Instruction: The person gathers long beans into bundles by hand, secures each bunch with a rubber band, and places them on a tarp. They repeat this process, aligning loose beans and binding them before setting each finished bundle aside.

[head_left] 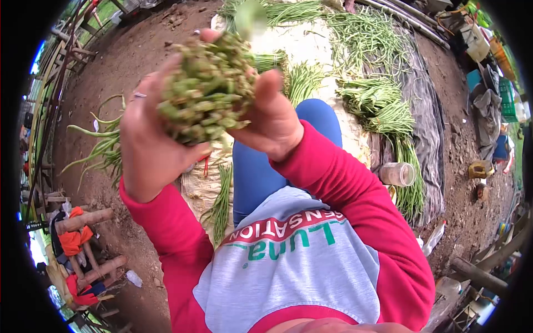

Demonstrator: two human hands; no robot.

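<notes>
Held up close to the camera is a thick bundle of green long beans (205,91), its cut stem ends turned towards me. My left hand (145,141) wraps round its left side, a ring on one finger. From the right, my right hand (275,122) grips the bundle with the palm against it and the thumb raised; most of its fingers are hidden behind the beans. Loose bean tails (102,144) stick out to the left beyond my left wrist. Below the hands, a thin bunch of beans (222,202) lies on the sheet beside my leg.
Piles of long beans (369,47) and laid-out bunches (383,108) cover the pale sheet (316,47) ahead and right. A clear jar (397,174) lies beside my right arm. Bare soil surrounds the sheet, with a log stand (91,219) at left and crates (507,100) at right.
</notes>
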